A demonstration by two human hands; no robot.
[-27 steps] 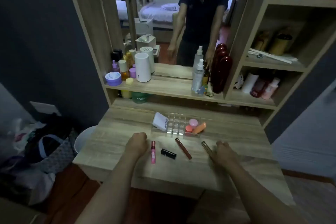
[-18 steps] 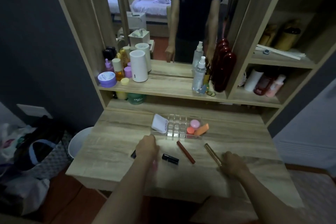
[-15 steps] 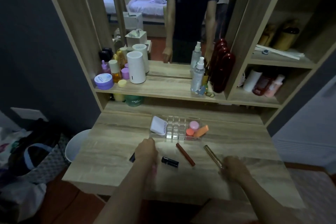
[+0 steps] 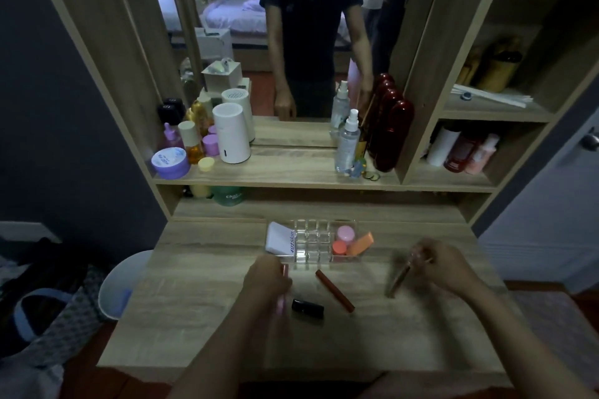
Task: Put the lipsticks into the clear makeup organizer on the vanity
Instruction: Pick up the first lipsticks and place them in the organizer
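Observation:
The clear makeup organizer (image 4: 312,241) stands mid-vanity, with a white box at its left end, pink and orange items at its right end, and bare slots between. My left hand (image 4: 267,278) is closed around the pink lipstick (image 4: 282,303), just in front of the organizer's left corner. My right hand (image 4: 444,266) grips the gold lipstick tube (image 4: 400,278) by its upper end, lifted and blurred, to the organizer's right. A short black lipstick (image 4: 307,308) and a long red lipstick (image 4: 335,290) lie on the wood between my hands.
A raised shelf behind holds a white cylinder (image 4: 231,138), a purple jar (image 4: 170,162), a spray bottle (image 4: 347,146) and dark red bottles (image 4: 390,136). A mirror stands above it, side cubbies at the right. A white bin (image 4: 121,282) sits beside the vanity's left edge.
My left hand closed on the pink lipstick and lifted it towards the organizer. My right hand picked up the gold tube and raised it off the wood. The camera moved closer.

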